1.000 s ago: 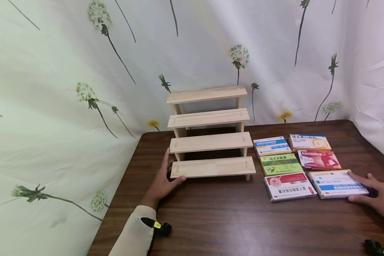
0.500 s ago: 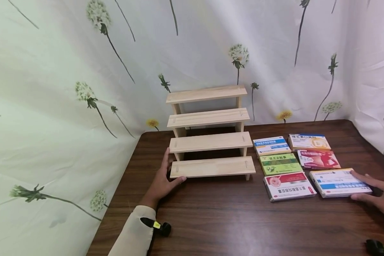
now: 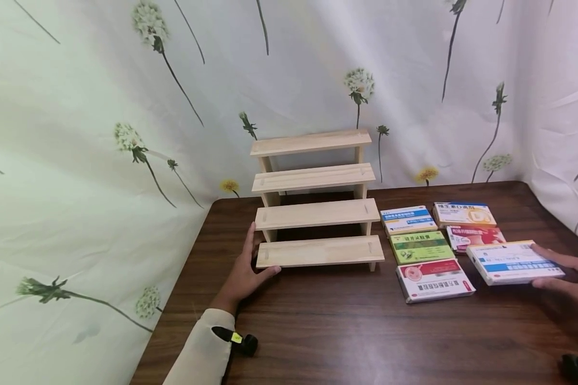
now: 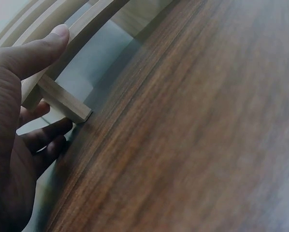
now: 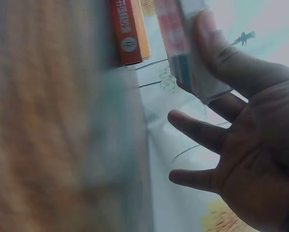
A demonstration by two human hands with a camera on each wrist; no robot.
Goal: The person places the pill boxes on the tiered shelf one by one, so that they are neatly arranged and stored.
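A pale wooden stepped stand (image 3: 320, 251) with several tiers is at the middle back of the table. My left hand (image 3: 243, 275) holds its lower left end, the thumb on the lowest step's front edge and the other fingers round the side, as the left wrist view also shows. My right hand (image 3: 570, 275) pinches a white and blue medicine box (image 3: 515, 262) by its right end, thumb on one side. The box is off the tabletop, partly covering a red medicine box (image 3: 477, 236) behind it. In the right wrist view the other fingers (image 5: 197, 130) spread away from the box.
Left of the held box lie a red and white box (image 3: 435, 280), a green box (image 3: 421, 247) and a blue and white box (image 3: 408, 219). A vitamin D box (image 3: 464, 214) lies behind the red one. Flower-printed cloth (image 3: 308, 80) surrounds the dark wooden table (image 3: 342, 331).
My right hand has lifted the white and blue box off the table and moved it slightly right and back, over the red box's front. The left hand and stand have stayed put.
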